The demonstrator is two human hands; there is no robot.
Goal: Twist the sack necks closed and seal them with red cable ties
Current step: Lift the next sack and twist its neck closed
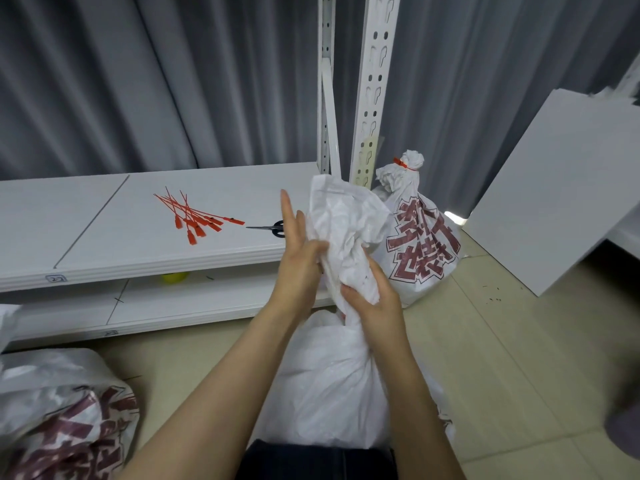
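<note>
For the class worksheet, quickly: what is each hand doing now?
Left hand: open, fingers straight, against the sack neck.
Right hand: grips the sack neck.

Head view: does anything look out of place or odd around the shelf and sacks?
Only minor things. A yellow round object sits on the lower shelf, unrelated to the job. Dark specks are scattered on the floor tiles beside the leaning white board. The red cable ties lie in a loose, crossed heap on the upper shelf.

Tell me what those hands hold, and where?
Right hand grips the white sack at its gathered neck; left hand presses flat against that neck.
</note>
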